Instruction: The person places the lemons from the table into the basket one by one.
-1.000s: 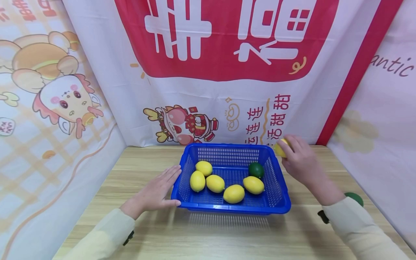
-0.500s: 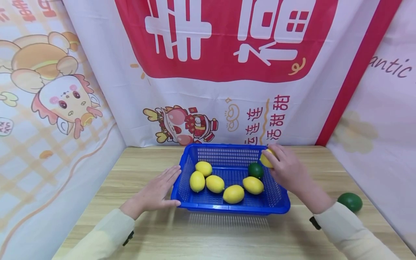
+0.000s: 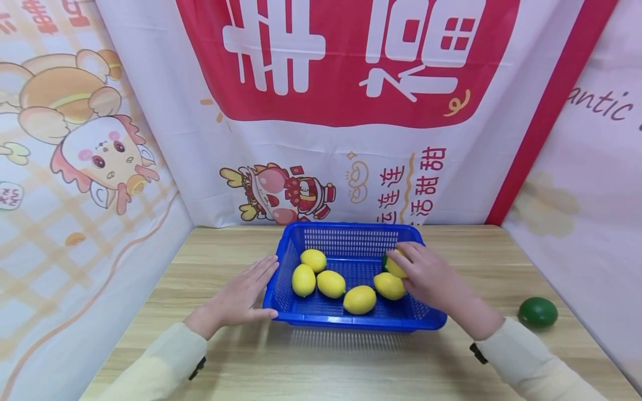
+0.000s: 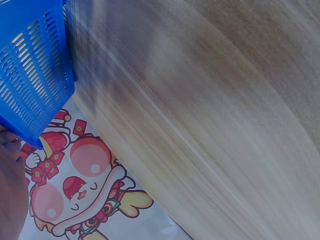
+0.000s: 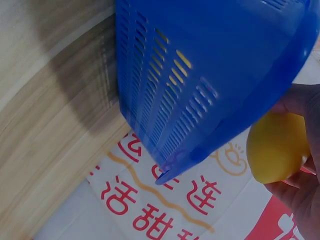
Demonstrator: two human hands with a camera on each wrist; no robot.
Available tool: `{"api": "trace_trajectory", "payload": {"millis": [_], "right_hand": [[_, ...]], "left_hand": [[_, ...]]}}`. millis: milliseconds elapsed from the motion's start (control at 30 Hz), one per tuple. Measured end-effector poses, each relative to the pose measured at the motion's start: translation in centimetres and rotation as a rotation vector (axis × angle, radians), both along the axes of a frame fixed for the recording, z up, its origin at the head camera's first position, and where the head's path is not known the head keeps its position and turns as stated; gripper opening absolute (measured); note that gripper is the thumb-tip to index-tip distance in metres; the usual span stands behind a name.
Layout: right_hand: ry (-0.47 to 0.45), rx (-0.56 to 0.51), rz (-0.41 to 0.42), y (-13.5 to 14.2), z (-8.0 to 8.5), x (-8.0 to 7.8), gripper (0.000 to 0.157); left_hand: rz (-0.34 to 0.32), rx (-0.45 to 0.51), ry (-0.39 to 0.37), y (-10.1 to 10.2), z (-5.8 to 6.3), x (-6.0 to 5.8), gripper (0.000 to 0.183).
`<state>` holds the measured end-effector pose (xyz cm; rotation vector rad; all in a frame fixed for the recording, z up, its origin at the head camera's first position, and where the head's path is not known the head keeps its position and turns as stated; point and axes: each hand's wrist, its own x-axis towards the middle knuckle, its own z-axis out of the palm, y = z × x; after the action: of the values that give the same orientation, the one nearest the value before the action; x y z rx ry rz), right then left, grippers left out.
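My right hand (image 3: 430,278) grips a lemon (image 3: 396,264) inside the right part of the blue basket (image 3: 351,322). The right wrist view shows that lemon (image 5: 277,147) between the thumb and fingers. Just behind it, a dark green fruit (image 3: 384,262) is mostly hidden. Several yellow lemons (image 3: 331,284) lie on the basket floor, one of them (image 3: 389,286) close under the right hand. My left hand (image 3: 236,298) rests with straight fingers against the basket's left rim, its thumb at the front left corner. Only part of the left hand (image 4: 12,185) appears in the left wrist view.
A dark green oval fruit (image 3: 538,312) lies on the wooden table (image 3: 351,367), right of the basket. Printed cloth (image 3: 346,184) hangs behind the table and along both sides.
My right hand has carried the lemon left and down, from beyond the basket's right rim into the basket. The green fruit on the table has come into full view. The left hand stays put.
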<state>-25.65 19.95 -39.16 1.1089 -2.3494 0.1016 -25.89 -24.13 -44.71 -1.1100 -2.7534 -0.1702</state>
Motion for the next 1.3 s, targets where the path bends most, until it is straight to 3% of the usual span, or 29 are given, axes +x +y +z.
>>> {"api": "trace_trajectory", "payload": {"millis": [300, 733, 1300], "right_hand": [[-0.164, 0.048, -0.033, -0.5, -0.4, 0.6, 0.058], [-0.301, 0.100, -0.034, -1.1, -1.1, 0.9, 0.058], [-0.333, 0.107, 0.012, -1.7, -1.6, 0.8, 0.058]], "left_hand": [[-0.008, 0.004, 0.009, 0.0, 0.0, 0.0, 0.102], [0.003, 0.013, 0.003, -0.1, -0.2, 0.0, 0.101], [-0.007, 0.020, -0.001, -0.1, -0.1, 0.0, 0.101]]}}
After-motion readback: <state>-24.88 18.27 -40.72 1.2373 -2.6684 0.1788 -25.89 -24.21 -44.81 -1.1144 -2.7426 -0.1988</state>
